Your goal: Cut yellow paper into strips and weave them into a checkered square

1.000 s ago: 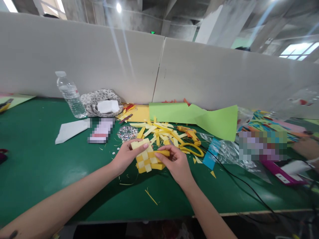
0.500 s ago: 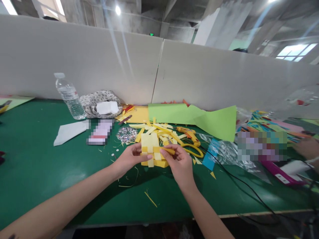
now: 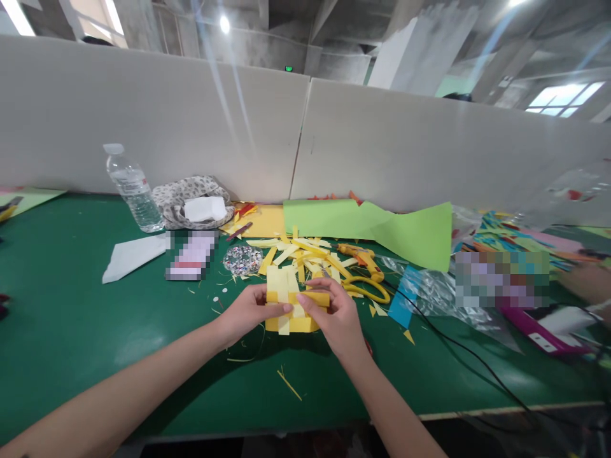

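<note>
Between my hands is a small woven piece of paper strips [image 3: 284,326], pale yellow crossing deeper yellow. My left hand [image 3: 251,310] pinches its left side, thumb on the front and fingers behind. On the right, my right hand [image 3: 334,312] grips the piece and a deep yellow strip [image 3: 317,298] that runs across it, its thumb pressed near the middle. Parts of the weave are hidden under both thumbs. Just behind lies a heap of cut yellow strips [image 3: 305,251], with yellow-handled scissors [image 3: 370,289] and a yellow glue gun [image 3: 363,256] at its right.
A dish of small beads [image 3: 242,259], a blurred phone [image 3: 193,256], a white tissue [image 3: 136,256] and a water bottle [image 3: 136,191] stand left. Green paper [image 3: 367,222] lies behind. A blue card [image 3: 405,296], plastic bag [image 3: 443,292], black cable [image 3: 458,346] and another person's hand [image 3: 585,280] are right.
The woven piece has come slightly down and toward me. My right hand has shifted a little left, and the deep yellow strip now lies flatter across the weave.
</note>
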`<state>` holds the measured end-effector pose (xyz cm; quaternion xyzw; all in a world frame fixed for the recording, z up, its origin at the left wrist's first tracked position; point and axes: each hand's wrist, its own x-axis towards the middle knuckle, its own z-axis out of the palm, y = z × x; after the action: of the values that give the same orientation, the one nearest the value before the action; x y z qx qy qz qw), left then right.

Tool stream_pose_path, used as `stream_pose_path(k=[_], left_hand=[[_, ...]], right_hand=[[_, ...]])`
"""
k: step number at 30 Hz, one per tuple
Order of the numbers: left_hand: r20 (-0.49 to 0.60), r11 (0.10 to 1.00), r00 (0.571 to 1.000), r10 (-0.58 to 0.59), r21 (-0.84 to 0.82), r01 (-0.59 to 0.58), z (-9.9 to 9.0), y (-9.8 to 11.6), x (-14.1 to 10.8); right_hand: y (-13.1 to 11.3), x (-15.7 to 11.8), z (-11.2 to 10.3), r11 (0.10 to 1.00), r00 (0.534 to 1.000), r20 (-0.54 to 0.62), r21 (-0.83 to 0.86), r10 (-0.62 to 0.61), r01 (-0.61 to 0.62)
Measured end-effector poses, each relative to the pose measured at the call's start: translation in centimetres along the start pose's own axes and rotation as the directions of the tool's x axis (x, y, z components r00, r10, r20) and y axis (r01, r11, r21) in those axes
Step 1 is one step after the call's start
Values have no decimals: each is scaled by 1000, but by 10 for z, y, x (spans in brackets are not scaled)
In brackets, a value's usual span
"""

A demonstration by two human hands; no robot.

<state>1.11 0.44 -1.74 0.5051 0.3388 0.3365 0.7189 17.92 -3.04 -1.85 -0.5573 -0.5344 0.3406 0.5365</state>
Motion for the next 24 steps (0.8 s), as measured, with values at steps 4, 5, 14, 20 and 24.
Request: stream_pose_path(k=[4,5,14,20,24], left_hand=[[-85,1000,996,7,19,-6,-1,-1,1],[-97,1000,995,12,22,-9,-1,-2,2],[-112,996,994,21,87,-11,-8,-4,3],[-127,988,992,-22,149,41,-6,-5,2],[-187,990,982,4,136,22,-5,-5,2]], right_hand=[[-2,-2,-1,997,999,24,-70,-29,31],[-2,-2,-1,995,999,36,-90,-39,42],[-8,-2,-4,999,999,32,-39,28,-27],[-11,0,-3,999,999,-1,25,35,-35],[-10,0,-3,989,996,57,126,75,-82]])
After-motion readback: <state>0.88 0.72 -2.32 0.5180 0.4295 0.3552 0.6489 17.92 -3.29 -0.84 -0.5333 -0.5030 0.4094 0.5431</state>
